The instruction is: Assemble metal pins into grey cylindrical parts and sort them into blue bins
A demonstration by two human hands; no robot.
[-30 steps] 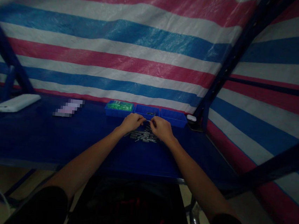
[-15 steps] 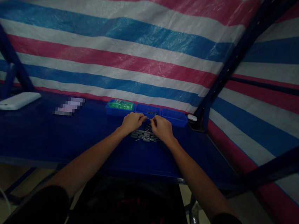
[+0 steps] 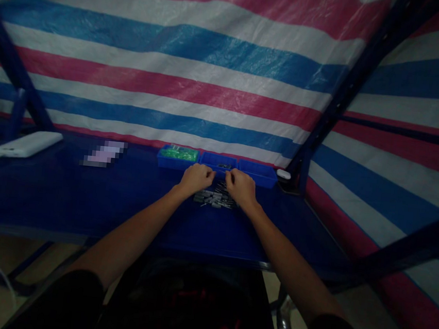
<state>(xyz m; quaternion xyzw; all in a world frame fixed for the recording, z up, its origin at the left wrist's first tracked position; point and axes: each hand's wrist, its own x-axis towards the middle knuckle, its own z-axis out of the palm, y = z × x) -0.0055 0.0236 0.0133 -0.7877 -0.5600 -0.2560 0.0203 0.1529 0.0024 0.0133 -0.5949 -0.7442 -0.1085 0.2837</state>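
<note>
My left hand [image 3: 198, 179] and my right hand [image 3: 242, 188] hover close together over the work table, a small gap between them. The fingers of each are closed in a pinch. Whatever they hold is too small and dark to make out. Just below and between them lies a loose pile of small metal pieces [image 3: 213, 200], some thin like pins, others short grey cylinders or blocks. Directly beyond my fingers stands a blue bin [image 3: 209, 158] with a few small metal bits in it.
Left of that bin is another blue bin [image 3: 165, 163] holding green plastic pieces [image 3: 181, 153]; a third blue bin [image 3: 259, 173] sits at right. A white earbud case [image 3: 284, 174], a corded white power bank [image 3: 29, 144] and a blurred-out flat object [image 3: 106, 153] lie on the blue table [image 3: 65, 196].
My hands have drawn slightly apart; the thin piece seen between the fingertips before no longer shows there. The whole view has shifted slightly.
</note>
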